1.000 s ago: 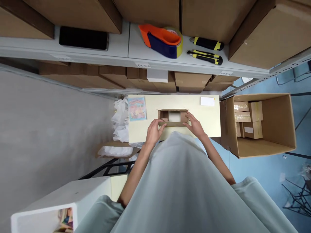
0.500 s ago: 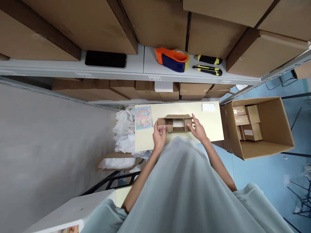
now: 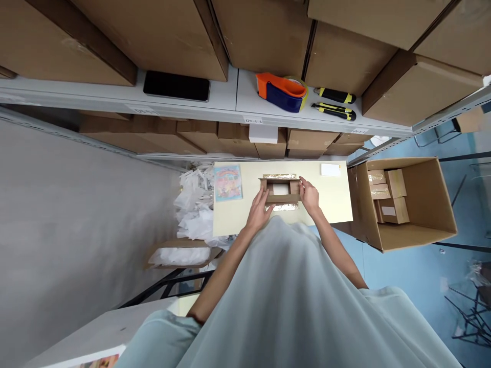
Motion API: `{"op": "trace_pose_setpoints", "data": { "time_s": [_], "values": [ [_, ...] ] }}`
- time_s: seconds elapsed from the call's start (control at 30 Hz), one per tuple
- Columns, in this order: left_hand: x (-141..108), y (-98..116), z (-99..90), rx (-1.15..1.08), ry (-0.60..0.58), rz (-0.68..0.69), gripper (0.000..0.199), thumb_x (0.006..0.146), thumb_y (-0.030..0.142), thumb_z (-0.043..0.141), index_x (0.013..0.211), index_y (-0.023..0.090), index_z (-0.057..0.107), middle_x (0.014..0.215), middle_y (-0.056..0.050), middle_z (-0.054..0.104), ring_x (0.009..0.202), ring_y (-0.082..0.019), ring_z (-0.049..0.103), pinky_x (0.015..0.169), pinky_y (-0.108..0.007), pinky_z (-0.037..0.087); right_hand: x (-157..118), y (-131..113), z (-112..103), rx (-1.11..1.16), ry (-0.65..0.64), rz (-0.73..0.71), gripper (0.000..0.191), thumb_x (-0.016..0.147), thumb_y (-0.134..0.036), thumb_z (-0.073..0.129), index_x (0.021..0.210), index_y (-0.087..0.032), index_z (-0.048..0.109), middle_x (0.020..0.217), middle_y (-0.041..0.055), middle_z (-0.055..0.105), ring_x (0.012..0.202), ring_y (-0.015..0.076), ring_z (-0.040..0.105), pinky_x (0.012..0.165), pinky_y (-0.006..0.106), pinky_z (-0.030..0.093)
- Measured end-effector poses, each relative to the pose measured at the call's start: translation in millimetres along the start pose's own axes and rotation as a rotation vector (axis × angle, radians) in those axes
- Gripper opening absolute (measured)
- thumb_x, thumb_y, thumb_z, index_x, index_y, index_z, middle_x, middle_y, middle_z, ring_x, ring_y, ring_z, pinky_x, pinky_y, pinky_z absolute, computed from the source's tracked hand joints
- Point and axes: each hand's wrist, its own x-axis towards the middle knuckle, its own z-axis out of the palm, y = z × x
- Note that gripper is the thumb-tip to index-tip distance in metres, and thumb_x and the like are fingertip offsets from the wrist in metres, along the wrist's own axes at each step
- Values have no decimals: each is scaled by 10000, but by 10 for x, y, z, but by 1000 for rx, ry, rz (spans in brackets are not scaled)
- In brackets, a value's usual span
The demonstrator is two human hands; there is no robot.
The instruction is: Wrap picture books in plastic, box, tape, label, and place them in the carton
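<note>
A small cardboard box (image 3: 283, 198) stands on the pale yellow table (image 3: 245, 222) with its top open toward me. Something white, flat in its bottom, shows through the opening. Shiny strips of tape run along its far and near edges. My left hand (image 3: 259, 208) grips the box's left end, fingers over the side and thumb at the near edge. At the right end, my right hand (image 3: 310, 196) holds the edge between thumb and fingers, and the fingertips are partly hidden.
A colourful printed sheet (image 3: 228, 183) and a white card (image 3: 330, 169) lie on the table. Right of it, a large carton (image 3: 425, 204) holds several small boxes. The shelf above carries a phone (image 3: 176, 86), a tape dispenser (image 3: 282, 92) and two box cutters (image 3: 334, 104).
The small box now rests with its taped flaps folded outward at far and near edges. My left hand has shifted right and forward along it; the right hand has closed in on the right end.
</note>
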Motion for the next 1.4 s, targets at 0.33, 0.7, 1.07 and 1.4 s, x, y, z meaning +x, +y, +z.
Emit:
{"op": "trace_pose_setpoints", "data": {
  "time_s": [0.33, 0.7, 1.07, 1.4],
  "values": [
    [145, -141, 11, 89, 84, -40, 357, 1116, 417, 508, 1379, 200, 613, 1385, -192, 717, 1402, -358, 639, 1228, -554, 506, 84, 158, -74, 52, -134, -117, 531, 1162, -411, 456, 1644, -246, 605, 1332, 130, 762, 1085, 255, 780, 1025, 387, 644],
    [402, -139, -42, 109, 148, -214, 499, 1075, 286, 645, 1565, 197, 623, 1527, -182, 706, 1158, -304, 792, 1040, -419, 617, -73, 242, 190, 11, -120, -16, 403, 1144, -315, 537, 1442, -254, 802, 1734, 118, 566, 1382, 300, 757, 1193, 423, 603],
    [315, -15, -174, 219, 10, -265, 427, 1101, 261, 526, 1441, 238, 784, 1090, -96, 880, 955, -307, 809, 838, -355, 579, -217, 299, 202, -50, -135, -8, 378, 1131, -245, 575, 1412, -301, 821, 1707, 78, 552, 1306, 325, 800, 1125, 407, 640],
    [270, 16, -206, 252, 17, -265, 414, 1091, 231, 575, 1433, 261, 808, 1140, -120, 874, 1006, -323, 837, 889, -360, 606, -167, 459, 217, -8, -126, -126, 365, 1119, -303, 587, 1390, -290, 831, 1678, 63, 596, 1323, 321, 794, 1189, 464, 625]
  ]
}}
